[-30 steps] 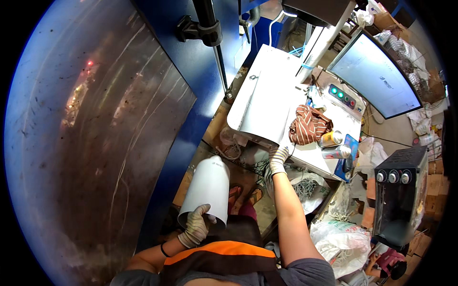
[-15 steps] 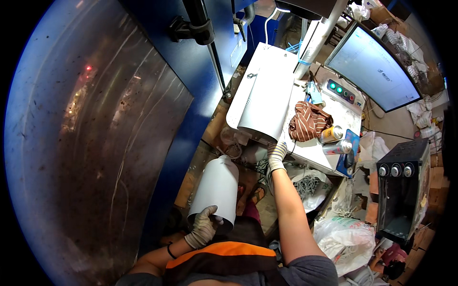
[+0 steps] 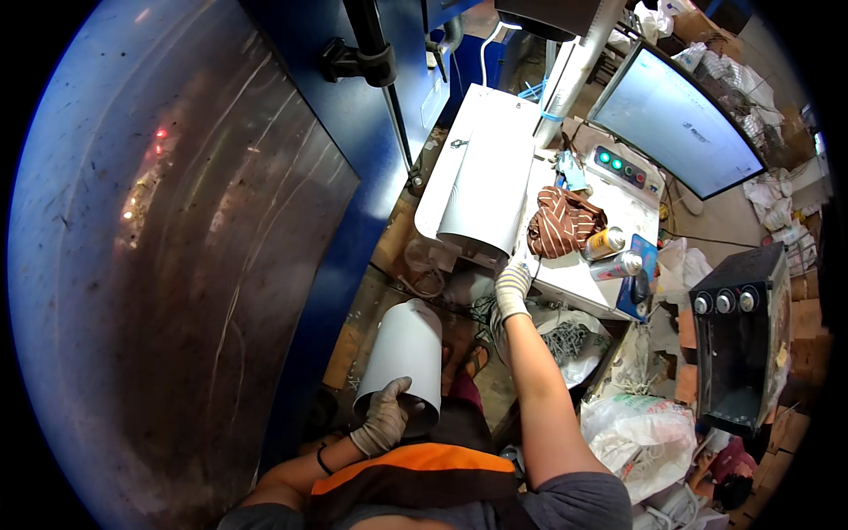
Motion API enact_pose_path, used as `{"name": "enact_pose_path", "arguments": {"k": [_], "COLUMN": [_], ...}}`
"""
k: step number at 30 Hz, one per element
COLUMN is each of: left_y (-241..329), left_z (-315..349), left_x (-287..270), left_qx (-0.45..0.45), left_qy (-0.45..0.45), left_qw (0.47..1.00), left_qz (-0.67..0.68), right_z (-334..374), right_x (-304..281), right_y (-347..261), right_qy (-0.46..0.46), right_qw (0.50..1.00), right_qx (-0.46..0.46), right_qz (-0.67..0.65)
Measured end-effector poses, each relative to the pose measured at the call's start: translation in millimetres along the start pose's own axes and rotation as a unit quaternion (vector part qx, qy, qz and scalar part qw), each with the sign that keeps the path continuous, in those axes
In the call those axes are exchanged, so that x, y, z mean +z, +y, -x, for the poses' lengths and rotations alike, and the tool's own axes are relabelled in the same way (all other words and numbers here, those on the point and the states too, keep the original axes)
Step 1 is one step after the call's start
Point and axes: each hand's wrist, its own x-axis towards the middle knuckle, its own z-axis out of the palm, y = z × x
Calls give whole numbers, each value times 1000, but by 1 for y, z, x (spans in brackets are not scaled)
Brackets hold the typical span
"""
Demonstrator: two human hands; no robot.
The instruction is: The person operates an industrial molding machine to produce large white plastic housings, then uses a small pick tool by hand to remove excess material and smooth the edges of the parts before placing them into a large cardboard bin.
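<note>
My left hand, in a pale work glove, grips the near rim of a white cylinder, thumb on the outside. Some fingers are hidden inside the dark hollow end. This cylinder hangs in front of my body, its far end pointing away from me. A second white cylinder lies lengthwise on a white machine table, its open end towards me. At the right side of that end my right hand, in a striped glove, pinches the rim; its fingertips are partly hidden.
On the table's right lie a brown striped cloth, two spray cans and a button panel. A monitor stands beyond. A blue machine rises at left. Plastic bags and a black oven-like box stand right.
The cylinder in my left hand has tilted, and its far end looks blunter and lower. My right hand stays at the other cylinder's rim. The whole view has shifted slightly.
</note>
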Motion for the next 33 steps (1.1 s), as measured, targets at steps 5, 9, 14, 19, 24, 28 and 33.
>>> {"name": "enact_pose_path", "arguments": {"k": [5,9,14,19,24,28,33], "left_y": [-1,-46,-22,-49,-221,-306,-382], "left_z": [-13,-24,48,-7,94,198,268], "left_x": [17,24,107,226,313,307,277], "left_qx": [-47,-144,109,171,122,291,370], "left_qy": [-52,-141,-748,-458,-606,-732,-768], "left_qw": [996,979,334,619,557,321,224], "left_qz": [59,-17,-563,-614,-555,-525,-471], "right_z": [122,253,348,447,555,710,896], "right_x": [-62,-128,-145,-212,-255,-288,-124], "right_y": [48,61,137,158,217,249,421], "right_qy": [-340,-465,-102,52,384,412,565], "right_qw": [920,885,983,984,914,812,480], "right_qx": [-113,-31,151,143,122,406,629], "right_qz": [-158,-2,-3,-92,50,-78,-235]}}
